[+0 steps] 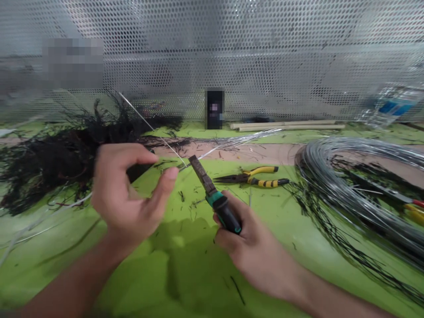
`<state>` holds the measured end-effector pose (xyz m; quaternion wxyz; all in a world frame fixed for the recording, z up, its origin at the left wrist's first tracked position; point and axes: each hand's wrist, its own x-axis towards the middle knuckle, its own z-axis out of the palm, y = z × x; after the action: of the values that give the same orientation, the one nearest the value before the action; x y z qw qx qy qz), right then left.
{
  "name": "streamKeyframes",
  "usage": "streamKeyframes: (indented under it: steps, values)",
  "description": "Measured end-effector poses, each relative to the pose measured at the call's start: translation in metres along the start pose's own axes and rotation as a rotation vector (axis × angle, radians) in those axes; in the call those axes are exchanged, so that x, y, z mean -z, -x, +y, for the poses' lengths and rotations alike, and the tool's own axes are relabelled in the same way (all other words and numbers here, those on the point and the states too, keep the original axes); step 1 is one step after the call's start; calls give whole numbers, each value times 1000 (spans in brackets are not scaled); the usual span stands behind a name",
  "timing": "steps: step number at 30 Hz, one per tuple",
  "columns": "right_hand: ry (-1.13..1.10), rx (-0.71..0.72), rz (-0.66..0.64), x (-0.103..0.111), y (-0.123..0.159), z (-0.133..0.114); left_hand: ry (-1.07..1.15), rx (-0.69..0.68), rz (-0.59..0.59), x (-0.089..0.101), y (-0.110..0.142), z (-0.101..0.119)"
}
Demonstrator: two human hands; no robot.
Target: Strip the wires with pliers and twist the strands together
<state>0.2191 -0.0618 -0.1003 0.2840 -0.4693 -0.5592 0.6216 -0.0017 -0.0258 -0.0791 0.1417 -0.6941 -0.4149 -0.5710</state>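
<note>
My right hand point(245, 243) is wrapped round the black and green handles of a pair of pliers point(202, 174). The pliers' jaws point up and to the left, and their tip meets a thin metal wire point(150, 126) that bends near it. One length of this wire rises to the upper left. My left hand point(132, 190) is beside the bend, its thumb and forefinger apart with a gap between them and the other fingers curled. The thumb tip lies close to the wire; whether it touches I cannot tell. Long-nose pliers point(250, 177) with yellow and black handles lie right of the jaws.
Dark stringy material point(62, 154) is heaped at the left. A large wire coil point(318, 176) lies at the right by black strands point(331, 234). Straight wires point(245, 140), pale sticks point(288, 125) and a plastic bottle point(394, 106) are near the perforated metal screen point(265, 53).
</note>
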Motion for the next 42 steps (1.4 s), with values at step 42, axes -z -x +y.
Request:
streamKeyframes:
  steps: [42]
  values:
    - [20, 8, 14, 2, -2, 1, 10, 161, -216, -7, 8, 11]
